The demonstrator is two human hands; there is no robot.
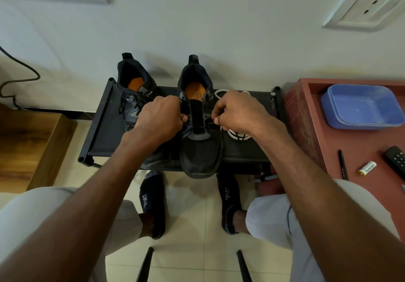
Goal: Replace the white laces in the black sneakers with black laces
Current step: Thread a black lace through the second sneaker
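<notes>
Two black sneakers with orange insoles stand on a low black rack, toes toward me. The left sneaker carries black laces. The right sneaker has a black lace run across its lowest eyelets, with the tongue bare above. My left hand pinches the lace at the shoe's left side. My right hand pinches the lace end at the shoe's right side. White laces lie coiled on the rack under my right wrist, partly hidden.
A red-brown table stands right of the rack with a blue tub, a pen, a battery and a remote. A wooden surface is at left. My socked feet rest on the tiled floor.
</notes>
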